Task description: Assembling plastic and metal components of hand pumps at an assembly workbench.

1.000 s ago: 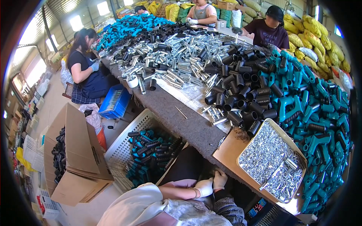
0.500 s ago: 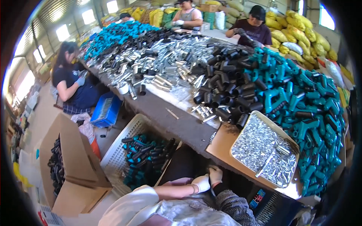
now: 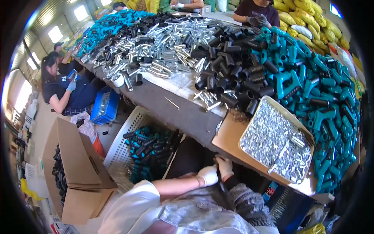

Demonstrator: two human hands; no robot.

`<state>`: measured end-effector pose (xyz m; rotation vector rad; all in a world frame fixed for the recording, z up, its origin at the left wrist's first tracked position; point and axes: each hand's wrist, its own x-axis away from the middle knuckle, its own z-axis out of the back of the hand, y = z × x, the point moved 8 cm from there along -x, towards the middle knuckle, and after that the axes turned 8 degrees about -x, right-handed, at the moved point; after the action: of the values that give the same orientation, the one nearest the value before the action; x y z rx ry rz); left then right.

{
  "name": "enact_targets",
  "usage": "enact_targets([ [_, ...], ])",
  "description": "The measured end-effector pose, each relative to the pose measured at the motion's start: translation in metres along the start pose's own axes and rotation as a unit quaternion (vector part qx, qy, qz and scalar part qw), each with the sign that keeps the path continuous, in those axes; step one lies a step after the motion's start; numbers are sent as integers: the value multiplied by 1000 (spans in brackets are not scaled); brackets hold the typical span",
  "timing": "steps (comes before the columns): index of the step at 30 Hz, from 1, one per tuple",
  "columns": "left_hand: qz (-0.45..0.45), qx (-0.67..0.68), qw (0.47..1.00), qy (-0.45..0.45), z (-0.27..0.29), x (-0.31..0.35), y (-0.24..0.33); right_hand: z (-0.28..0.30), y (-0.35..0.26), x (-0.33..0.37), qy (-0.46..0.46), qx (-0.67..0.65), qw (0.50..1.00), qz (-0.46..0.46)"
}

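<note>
My left hand (image 3: 209, 175), in a white glove, is closed low in front of my lap, just below the table edge. Beside it my right hand (image 3: 224, 167), also gloved, has its fingers curled in. Whatever they may hold is too hidden to make out. On the table above them a cream tray (image 3: 246, 150) full of small metal pins rests partly on cardboard (image 3: 224, 141). A metal rod (image 3: 279, 156) and a short metal cylinder (image 3: 297, 140) lie on the pins. Left of my hands, a white perforated basket (image 3: 118, 155) holds teal and black tool housings (image 3: 150, 150).
Piles of metal tubes (image 3: 159, 58), black sleeves (image 3: 233, 78) and teal housings (image 3: 323, 113) cover much of the table (image 3: 167, 113). An open cardboard box (image 3: 80, 160) and blue crate (image 3: 104, 105) stand left. A dark blue bin (image 3: 288, 206) is at my right. Several co-workers sit around.
My view has tilted downward, so the table sits higher in the picture. My hands remain close together below the table edge. The co-worker at left has raised their hands a little.
</note>
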<state>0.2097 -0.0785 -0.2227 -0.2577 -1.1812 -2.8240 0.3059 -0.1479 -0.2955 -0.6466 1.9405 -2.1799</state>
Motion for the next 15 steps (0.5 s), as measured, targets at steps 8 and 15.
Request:
enact_targets([
  [8,85,-75,992,-52,-1,7,-2,-3,-30,12,-40,133,981,133],
  [15,163,-41,984,-58,-2,6,-3,-3,-23,15,17,238,968,75],
])
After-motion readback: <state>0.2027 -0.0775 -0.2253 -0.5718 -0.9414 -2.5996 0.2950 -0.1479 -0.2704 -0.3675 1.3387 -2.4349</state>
